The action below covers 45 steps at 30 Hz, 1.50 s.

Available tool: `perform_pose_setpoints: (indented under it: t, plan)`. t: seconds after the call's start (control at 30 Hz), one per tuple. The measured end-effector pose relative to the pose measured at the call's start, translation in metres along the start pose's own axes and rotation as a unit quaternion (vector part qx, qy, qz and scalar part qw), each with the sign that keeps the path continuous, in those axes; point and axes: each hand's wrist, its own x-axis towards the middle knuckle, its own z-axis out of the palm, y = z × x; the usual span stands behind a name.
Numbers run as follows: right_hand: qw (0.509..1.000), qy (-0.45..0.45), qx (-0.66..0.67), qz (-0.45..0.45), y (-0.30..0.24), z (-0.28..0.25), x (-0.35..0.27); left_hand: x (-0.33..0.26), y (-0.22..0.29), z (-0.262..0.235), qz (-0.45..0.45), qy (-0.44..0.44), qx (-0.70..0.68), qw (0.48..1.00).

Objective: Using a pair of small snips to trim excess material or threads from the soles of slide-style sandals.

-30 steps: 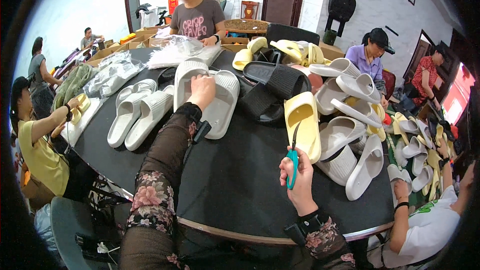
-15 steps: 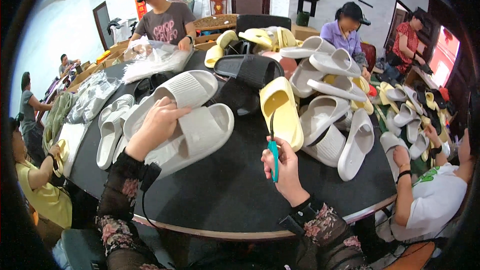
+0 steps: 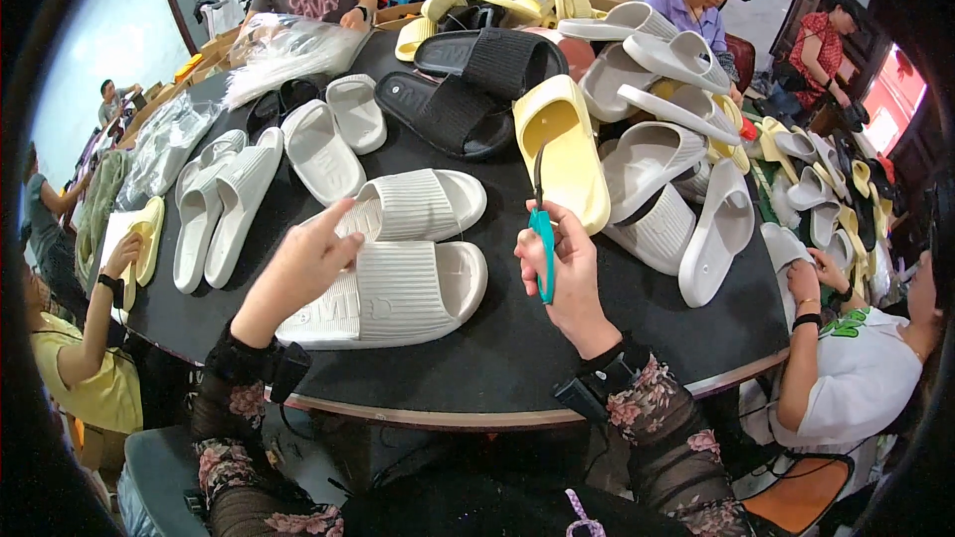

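Observation:
My right hand (image 3: 569,283) is closed around teal-handled scissors (image 3: 542,254), whose dark blades point up and away, in front of the yellow slipper (image 3: 562,154). A pair of pale grey slippers lies side by side on the dark table before me: a farther slipper (image 3: 418,204) and a nearer slipper (image 3: 423,283). Over their heel ends hovers my left hand (image 3: 303,268), index finger and thumb apart, with nothing visible in it. Whether it touches them I cannot tell. Their footbeds are partly hidden behind it.
Black slippers (image 3: 448,114) lie beyond the pair. Grey slippers (image 3: 652,169) are heaped to the right, and more grey slippers (image 3: 239,204) lie left. Clear plastic bags (image 3: 288,55) sit at the far left. Co-workers sit or stand around the round table (image 3: 517,358).
The two large grey slippers, tilted up under my left hand before, now lie flat on the table. My left hand has let go of them. The view has shifted somewhat.

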Motion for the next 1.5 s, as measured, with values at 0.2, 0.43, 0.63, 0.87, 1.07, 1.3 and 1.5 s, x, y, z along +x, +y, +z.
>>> perform_pose_setpoints:
  t: [0.2,0.43,0.63,0.87,1.07,1.3,1.5]
  plan:
    - [1.000,-0.023,0.012,-0.004,0.002,0.006,0.001,0.014,-0.030,0.044,-0.074,-0.049,-0.412,0.907]
    - [1.000,-0.024,0.009,-0.008,-0.003,0.001,0.000,0.018,0.014,0.033,0.061,0.050,-0.392,0.917]
    - [0.993,-0.071,-0.073,-0.064,0.004,0.010,-0.001,0.033,0.024,0.030,0.131,0.207,-0.180,0.953]
    - [0.937,-0.155,-0.303,-0.079,-0.003,0.014,-0.007,0.029,0.009,0.035,0.112,0.244,-0.238,0.933]
    - [0.928,-0.170,-0.328,-0.054,0.001,0.018,-0.010,0.024,0.005,0.040,0.116,0.276,-0.225,0.927]
    - [0.925,-0.155,-0.334,-0.091,0.010,0.016,-0.009,0.024,0.003,0.049,0.121,0.259,-0.223,0.932]
    - [0.922,-0.144,-0.347,-0.097,0.010,0.016,-0.009,0.021,0.010,0.055,0.169,0.273,-0.184,0.929]
